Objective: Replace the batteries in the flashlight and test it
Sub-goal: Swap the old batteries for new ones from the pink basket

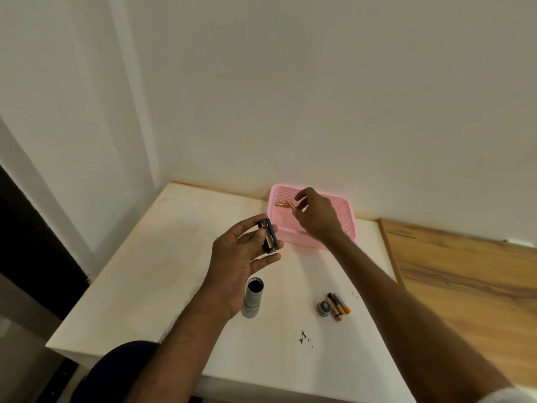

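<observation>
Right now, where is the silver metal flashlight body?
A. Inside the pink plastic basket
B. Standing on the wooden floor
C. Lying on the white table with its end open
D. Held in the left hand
C: the silver metal flashlight body lies on the white table, dark open end showing, while the left hand holds the black battery holder.

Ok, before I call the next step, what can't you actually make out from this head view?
- Battery holder in the left hand: fingers cover part of it, so filled slots can't be counted.
- Right hand over the pink basket: it hides the end of one gold battery, so the grip is unclear.
- Batteries on the table: markings too small to read.
- Flashlight body: interior is dark.
</observation>
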